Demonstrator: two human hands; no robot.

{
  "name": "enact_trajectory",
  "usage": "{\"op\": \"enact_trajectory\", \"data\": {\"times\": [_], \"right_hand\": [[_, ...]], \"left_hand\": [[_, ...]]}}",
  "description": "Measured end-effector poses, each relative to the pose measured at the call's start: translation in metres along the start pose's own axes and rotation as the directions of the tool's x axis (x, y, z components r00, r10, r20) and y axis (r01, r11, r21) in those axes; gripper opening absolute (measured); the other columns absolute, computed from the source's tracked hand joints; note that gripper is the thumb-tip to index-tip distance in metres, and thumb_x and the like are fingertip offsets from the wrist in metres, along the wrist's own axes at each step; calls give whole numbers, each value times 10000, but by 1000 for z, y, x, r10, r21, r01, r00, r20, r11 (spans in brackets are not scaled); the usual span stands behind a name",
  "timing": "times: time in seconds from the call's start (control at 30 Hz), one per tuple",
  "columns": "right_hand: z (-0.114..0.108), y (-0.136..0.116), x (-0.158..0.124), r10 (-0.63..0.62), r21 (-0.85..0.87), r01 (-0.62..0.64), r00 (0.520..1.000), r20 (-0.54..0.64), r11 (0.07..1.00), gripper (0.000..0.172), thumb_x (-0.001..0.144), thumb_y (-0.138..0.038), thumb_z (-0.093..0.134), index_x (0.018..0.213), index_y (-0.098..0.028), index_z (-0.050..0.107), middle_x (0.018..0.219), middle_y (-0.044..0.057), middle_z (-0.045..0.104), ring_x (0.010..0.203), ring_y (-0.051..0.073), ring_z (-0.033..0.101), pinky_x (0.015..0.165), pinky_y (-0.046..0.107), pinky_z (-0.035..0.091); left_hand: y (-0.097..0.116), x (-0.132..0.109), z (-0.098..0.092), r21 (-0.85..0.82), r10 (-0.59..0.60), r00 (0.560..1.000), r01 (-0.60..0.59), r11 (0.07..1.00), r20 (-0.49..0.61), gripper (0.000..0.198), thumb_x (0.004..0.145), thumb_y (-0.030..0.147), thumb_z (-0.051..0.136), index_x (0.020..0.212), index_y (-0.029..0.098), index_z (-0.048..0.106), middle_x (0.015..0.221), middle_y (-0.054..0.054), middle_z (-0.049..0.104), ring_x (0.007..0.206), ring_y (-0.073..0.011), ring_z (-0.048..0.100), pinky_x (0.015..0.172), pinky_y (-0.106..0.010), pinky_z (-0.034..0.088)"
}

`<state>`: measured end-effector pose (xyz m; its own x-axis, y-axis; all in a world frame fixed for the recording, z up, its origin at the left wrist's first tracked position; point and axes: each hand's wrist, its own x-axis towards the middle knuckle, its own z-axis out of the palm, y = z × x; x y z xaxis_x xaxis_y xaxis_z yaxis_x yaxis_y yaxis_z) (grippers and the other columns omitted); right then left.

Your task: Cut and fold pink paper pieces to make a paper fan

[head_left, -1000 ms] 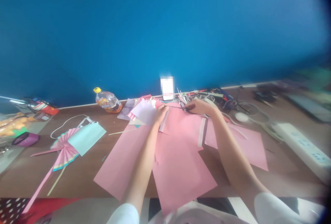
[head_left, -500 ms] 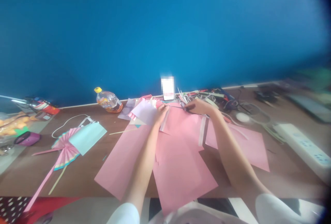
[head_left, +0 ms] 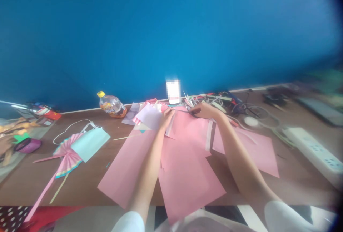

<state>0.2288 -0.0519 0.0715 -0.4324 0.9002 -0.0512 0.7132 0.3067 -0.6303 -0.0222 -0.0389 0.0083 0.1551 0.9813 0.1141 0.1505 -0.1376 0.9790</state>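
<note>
My left hand [head_left: 167,118] is closed on the left edge of a pink paper sheet [head_left: 189,126], near the back of the table. To its right, my right hand [head_left: 205,110] grips a pair of scissors [head_left: 184,111]. Their blades point left, across the top of the sheet toward my left fingers. White strips run along both sides of this sheet. Beneath it lie a larger pink sheet [head_left: 187,182] and another pink sheet [head_left: 124,167] to the left. A further pink sheet [head_left: 258,153] is partly covered by my right forearm.
At left lie a pleated pink paper fan [head_left: 68,153] and a light-blue sheet [head_left: 91,143]. A yellow-capped bottle [head_left: 112,106] stands near the wall. Paper scraps [head_left: 209,99] and cables pile up behind my right hand; a power strip [head_left: 314,149] lies at right.
My right hand and the scissors have shifted very slightly left. At the far left edge, a blurred shape, perhaps another person's hand, has come in near the purple object.
</note>
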Motion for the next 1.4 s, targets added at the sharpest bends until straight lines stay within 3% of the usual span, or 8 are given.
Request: {"op": "enact_trajectory", "data": {"times": [0.37,0.77,1.03,1.23,1.4], "right_hand": [[3,5,4,-70,63,68,997,24,996,396,698,-199,595,1065,-244,738,975,6,735,838,187,655,758,241,505],[5,7,3,-67,113,69,998,-20,991,372,667,-202,646,1020,-244,755,879,-8,747,782,176,676,721,222,526],[6,8,3,-65,80,69,997,-49,994,355,681,-176,625,999,-249,765,836,-15,751,767,174,681,706,210,532],[8,8,3,-71,115,80,994,-80,990,360,724,-193,601,1051,-243,743,955,-6,749,846,172,685,759,216,526],[6,7,3,-72,37,78,986,-153,996,373,717,-152,585,1035,-257,748,967,-15,747,829,160,679,759,209,512]], "left_hand": [[1,0,-1,16,1,1000,0,1000,-6,163,794,371,544,751,215,558,721,13,516,749,-153,499,792,-296,401],[-1,1,-1,-86,24,1000,-24,996,6,157,773,359,585,751,204,591,781,-21,576,808,-178,512,822,-315,397],[1,0,-2,-66,4,1000,-4,998,6,187,775,368,585,720,192,555,708,-2,516,732,-156,450,745,-296,361],[4,0,-4,-38,-11,1000,12,999,6,185,778,347,572,696,188,529,666,9,480,694,-145,413,723,-296,338],[0,3,-6,-40,-30,999,31,999,19,140,759,308,565,690,190,538,649,18,458,692,-144,421,728,-294,341]]}}
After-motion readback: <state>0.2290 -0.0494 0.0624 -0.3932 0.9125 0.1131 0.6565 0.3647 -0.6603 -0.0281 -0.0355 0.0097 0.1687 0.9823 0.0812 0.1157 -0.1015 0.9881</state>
